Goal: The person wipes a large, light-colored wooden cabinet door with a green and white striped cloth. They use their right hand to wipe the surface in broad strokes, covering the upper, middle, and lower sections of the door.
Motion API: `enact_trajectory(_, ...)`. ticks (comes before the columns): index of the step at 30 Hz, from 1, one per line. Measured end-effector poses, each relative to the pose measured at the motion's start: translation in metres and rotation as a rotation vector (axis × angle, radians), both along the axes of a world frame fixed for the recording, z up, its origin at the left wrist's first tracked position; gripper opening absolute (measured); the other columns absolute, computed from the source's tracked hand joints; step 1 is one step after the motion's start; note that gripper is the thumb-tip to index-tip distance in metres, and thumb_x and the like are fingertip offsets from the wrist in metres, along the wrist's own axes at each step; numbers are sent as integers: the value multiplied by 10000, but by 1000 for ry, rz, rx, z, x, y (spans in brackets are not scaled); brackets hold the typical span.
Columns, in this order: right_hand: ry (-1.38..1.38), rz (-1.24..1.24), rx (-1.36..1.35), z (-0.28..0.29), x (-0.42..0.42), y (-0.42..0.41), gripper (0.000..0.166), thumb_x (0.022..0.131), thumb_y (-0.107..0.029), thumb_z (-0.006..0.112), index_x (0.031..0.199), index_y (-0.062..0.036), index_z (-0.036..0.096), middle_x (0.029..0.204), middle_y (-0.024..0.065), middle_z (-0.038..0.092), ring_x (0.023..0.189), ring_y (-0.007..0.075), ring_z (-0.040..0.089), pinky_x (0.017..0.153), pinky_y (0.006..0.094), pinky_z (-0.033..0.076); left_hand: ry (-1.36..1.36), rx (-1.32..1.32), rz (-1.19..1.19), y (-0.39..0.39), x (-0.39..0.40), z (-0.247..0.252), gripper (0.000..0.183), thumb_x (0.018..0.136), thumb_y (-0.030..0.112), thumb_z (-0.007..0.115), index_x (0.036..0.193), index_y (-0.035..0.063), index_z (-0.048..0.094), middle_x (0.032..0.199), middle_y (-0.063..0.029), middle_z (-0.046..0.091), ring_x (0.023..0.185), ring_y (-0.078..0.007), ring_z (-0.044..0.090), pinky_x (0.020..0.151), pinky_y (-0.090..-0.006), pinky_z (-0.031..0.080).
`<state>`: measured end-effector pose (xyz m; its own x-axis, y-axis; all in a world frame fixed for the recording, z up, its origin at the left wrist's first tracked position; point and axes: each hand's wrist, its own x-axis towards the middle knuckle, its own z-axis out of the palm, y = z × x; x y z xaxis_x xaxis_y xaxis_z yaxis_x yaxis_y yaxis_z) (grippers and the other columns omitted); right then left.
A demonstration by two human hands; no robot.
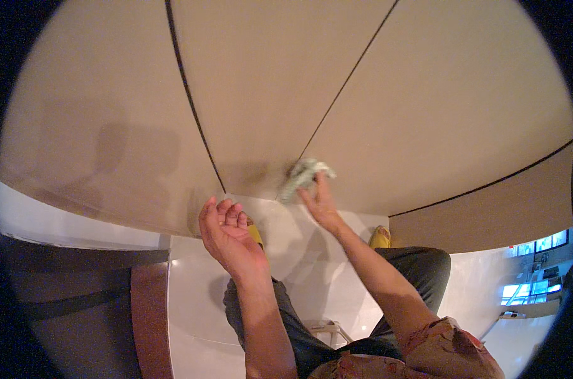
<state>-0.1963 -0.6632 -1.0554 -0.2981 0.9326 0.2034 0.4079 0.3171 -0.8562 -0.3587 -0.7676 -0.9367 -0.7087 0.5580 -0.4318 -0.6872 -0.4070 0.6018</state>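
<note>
My right hand (320, 203) presses a crumpled pale green cloth (301, 179) against the lower part of a beige wall panel (362, 156), over the foot of a thin dark seam. Hand and cloth are slightly blurred. Left of it, my left hand (232, 237) is raised palm up with its fingers loosely curled and nothing in it. It appears in front of the floor and the bottom edge of the panels, near a thicker dark seam; whether it touches them I cannot tell.
Glossy white floor (196, 293) lies below, with a light-coloured stool (327, 327) between my legs. Yellow footwear (380, 237) shows near the panels. At the left are a dark recess and a reddish-brown panel edge (150, 317). Bright windows (530, 293) appear at the far right.
</note>
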Motion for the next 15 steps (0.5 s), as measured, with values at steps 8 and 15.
enact_trajectory(8,210,-660,135,26,186,2,590,821,-79,535,1293,9,192,1271,158,318,1166,234,345,966,329,305,-10,-2,-81,3,8,-5,211,811,289,553,948,129,543,823,16,551,768,-107,499,705,-250,367)
enact_trajectory(15,579,-956,-74,22,227,40,690,802,-123,569,1334,14,152,1345,187,281,1180,292,363,966,347,311,-6,15,-76,4,2,-8,223,802,275,566,969,128,541,850,10,547,786,-114,503,708,-253,376)
